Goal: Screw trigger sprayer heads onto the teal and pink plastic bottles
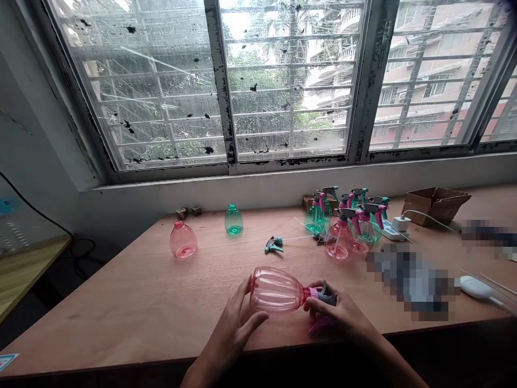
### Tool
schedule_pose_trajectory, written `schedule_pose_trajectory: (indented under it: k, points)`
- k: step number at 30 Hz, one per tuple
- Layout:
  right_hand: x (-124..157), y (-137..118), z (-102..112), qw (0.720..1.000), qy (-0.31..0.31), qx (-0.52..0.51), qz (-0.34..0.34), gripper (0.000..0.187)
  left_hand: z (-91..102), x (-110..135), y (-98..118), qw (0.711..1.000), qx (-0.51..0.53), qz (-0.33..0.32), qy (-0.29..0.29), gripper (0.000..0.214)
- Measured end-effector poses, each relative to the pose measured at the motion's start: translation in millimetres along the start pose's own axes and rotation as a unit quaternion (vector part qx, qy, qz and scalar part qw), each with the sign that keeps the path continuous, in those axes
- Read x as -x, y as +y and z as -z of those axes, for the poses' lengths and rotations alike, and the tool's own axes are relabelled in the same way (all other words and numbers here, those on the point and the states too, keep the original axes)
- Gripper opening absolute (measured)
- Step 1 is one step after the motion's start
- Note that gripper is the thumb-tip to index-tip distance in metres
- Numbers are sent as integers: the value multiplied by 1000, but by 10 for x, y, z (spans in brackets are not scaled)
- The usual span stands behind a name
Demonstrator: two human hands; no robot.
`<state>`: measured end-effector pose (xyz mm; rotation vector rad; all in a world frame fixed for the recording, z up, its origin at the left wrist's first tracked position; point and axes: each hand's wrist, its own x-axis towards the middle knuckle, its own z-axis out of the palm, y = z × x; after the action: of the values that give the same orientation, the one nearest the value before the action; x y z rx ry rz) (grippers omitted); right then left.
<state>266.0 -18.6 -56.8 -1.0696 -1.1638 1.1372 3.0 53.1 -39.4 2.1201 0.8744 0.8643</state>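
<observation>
A pink spray bottle lies sideways in the air just above the table's front part, its base to the left. My right hand grips its grey-and-pink trigger head at the neck, fingers around the collar. At the other end my left hand cups the bottle's base, fingers behind it and thumb along the lower side. Beyond the hands lies a loose grey-and-teal trigger head with a thin tube. Two bottles without heads stand farther back: one pink, one green.
Several pink and green spray bottles with heads stand grouped at the back right. Behind them are a cardboard box and a white power strip. A blurred-out patch and a white object lie to the right. Windows line the wall.
</observation>
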Motion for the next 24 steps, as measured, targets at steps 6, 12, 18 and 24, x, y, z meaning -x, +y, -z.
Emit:
schedule_pose_trajectory:
  k: [6,12,18,24]
  points:
    - [-7,24,22,1000,1,14,2,41,-12,-15,3,1000,10,-27,0,66]
    - [-3,10,12,1000,-6,18,-4,40,-3,-12,49,1000,18,2,-11,66]
    - [-14,5,11,1000,8,13,-7,41,-19,-16,-4,999,-24,-23,-2,62]
    - [-24,24,13,999,35,0,15,42,-20,8,-1,1000,-25,15,2,61]
